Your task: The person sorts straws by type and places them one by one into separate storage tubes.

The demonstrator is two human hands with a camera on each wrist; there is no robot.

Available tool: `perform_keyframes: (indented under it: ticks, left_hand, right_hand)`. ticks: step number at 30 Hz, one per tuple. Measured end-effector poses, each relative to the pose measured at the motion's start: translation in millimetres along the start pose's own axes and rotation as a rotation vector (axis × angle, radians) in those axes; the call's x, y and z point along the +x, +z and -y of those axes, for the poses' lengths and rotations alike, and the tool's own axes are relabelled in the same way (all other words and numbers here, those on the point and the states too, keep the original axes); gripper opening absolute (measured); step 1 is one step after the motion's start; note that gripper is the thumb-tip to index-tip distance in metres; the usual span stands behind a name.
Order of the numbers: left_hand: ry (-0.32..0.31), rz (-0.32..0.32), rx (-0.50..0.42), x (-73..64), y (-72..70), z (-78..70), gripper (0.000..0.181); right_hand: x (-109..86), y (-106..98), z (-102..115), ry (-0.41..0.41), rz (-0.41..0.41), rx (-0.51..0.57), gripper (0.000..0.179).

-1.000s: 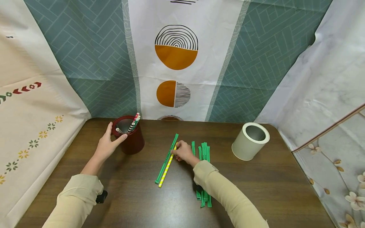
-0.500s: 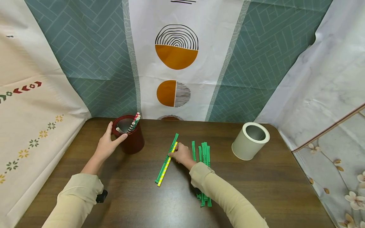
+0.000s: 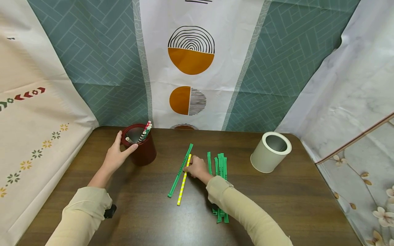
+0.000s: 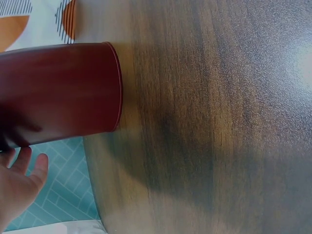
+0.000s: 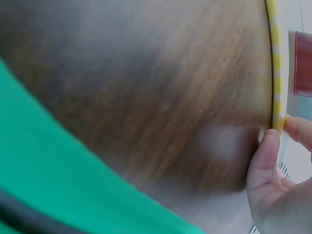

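Note:
My left hand (image 3: pixel 115 155) holds the dark red cup (image 3: pixel 143 155) at its left side, the thumb on the near rim and the fingers on the outer wall. Several striped paper straws (image 3: pixel 144 131) lean inside that cup. The left wrist view shows fingertips against the cup's wall (image 4: pixel 58 92). My right hand (image 3: pixel 198 168) pinches a yellow-and-white paper straw (image 3: pixel 183 184) above its middle, between thumb and fingers; the right wrist view shows this pinch on the yellow straw (image 5: pixel 277 73) up close. Just left of it lies a slim green packet (image 3: pixel 178 174) with dark print.
More slim green packets (image 3: pixel 220 164) lie in a bunch under the right forearm, partly hidden. A pale cream cup (image 3: pixel 267 157) stands at the back right of the brown wooden table (image 3: pixel 292 205). Patterned cloths (image 3: pixel 107 68) hang behind and beside the table.
The yellow straw's lower end has swung to the right, away from the green packet beside it, while the right hand keeps pinching it. The left hand and the red cup stay where they were.

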State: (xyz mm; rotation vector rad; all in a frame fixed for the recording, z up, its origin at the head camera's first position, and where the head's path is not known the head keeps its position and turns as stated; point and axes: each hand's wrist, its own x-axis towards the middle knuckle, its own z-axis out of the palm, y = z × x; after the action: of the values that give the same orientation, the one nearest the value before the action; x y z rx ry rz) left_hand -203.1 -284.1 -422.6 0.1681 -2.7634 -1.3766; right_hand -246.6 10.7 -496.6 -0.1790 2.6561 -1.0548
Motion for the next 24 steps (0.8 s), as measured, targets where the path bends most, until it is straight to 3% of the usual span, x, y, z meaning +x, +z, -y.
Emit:
perform_keyframes:
  ticks: [16, 24]
  left_hand:
    - [0.000, -0.006, 0.018, 0.9, 0.8, 1.0, 0.092]
    - [-0.010, -0.001, 0.012, 0.7, 0.1, 1.4, 0.093]
  right_hand:
    - [-7.7, -5.0, -1.9, -0.008, 0.002, 0.012, 0.019]
    - [-7.5, -10.3, -2.1, -0.011, 0.012, 0.112, 0.016]
